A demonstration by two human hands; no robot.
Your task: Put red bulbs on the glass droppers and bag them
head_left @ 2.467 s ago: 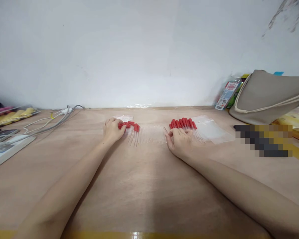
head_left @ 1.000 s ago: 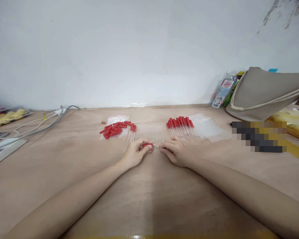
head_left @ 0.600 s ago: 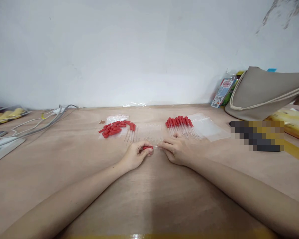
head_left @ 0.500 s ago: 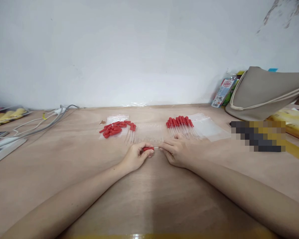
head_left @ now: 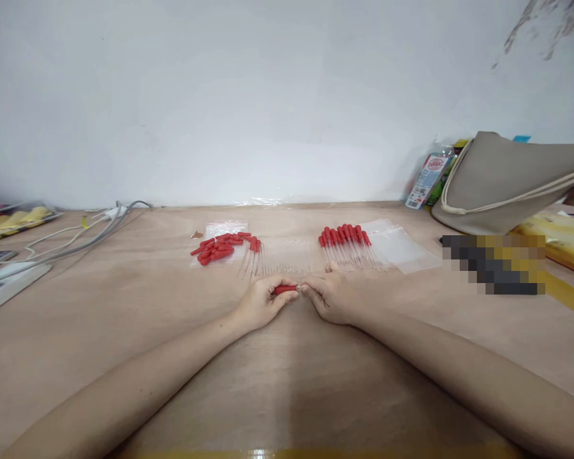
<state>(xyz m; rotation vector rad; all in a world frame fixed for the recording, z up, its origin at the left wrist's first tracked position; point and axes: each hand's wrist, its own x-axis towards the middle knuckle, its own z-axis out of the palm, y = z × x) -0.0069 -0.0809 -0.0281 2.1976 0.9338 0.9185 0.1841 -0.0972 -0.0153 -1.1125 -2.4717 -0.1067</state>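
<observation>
My left hand (head_left: 261, 303) pinches a small red rubber bulb (head_left: 286, 289) just above the wooden table (head_left: 287, 376). My right hand (head_left: 332, 298) meets it from the right, fingers closed on a thin clear tube whose end sits at the bulb's mouth; the tube is mostly hidden in the fingers. Behind my hands lie a heap of loose red bulbs (head_left: 217, 247) on a clear bag, a row of bare clear tubes (head_left: 287, 256), and a fanned row of finished red-topped droppers (head_left: 347, 241).
A clear plastic bag (head_left: 402, 247) lies right of the droppers. A grey bag (head_left: 516, 182) and a packet (head_left: 428, 180) stand at the back right. Cables (head_left: 90, 233) and a power strip (head_left: 4, 287) are at the left.
My left hand came back from the bulb heap with one bulb and my right from the dropper row with a tube. Over the last second the two hands closed together until tube and bulb touch.
</observation>
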